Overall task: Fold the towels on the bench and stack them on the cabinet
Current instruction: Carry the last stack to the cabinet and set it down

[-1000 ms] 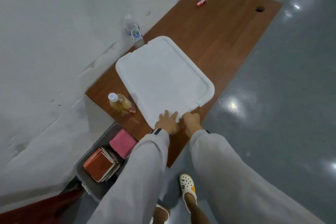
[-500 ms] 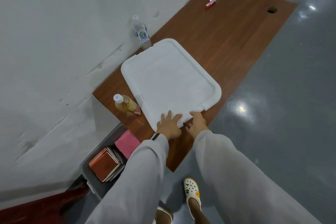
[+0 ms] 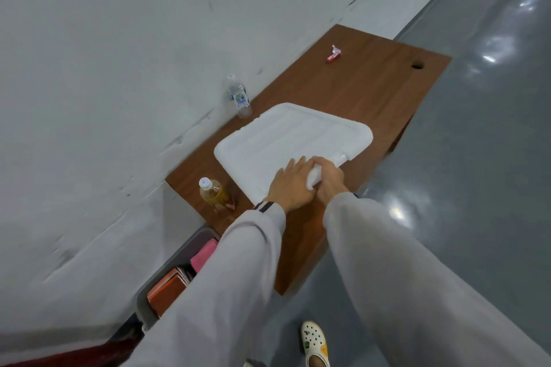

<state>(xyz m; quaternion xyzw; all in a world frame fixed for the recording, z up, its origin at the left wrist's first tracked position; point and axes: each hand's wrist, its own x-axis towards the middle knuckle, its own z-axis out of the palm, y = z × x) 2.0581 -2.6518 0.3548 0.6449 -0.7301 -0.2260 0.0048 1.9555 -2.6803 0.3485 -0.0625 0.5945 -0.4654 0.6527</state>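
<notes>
Resting flat with fingers straight, the left hand [image 3: 290,188] is laid on the near edge of the white towel [image 3: 286,140], and a bunched bit of that edge is gripped by the right hand [image 3: 329,180], touching the left. The towel is spread on the wooden bench [image 3: 372,92], wholly ahead of both hands. A fold away from them is judged next. Its long axis cannot be told.

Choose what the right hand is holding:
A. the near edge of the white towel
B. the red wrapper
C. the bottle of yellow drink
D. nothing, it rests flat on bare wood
A: the right hand has its fingers curled round a bunched bit of the white towel at its near edge, while the left hand lies flat on the towel beside it.
</notes>
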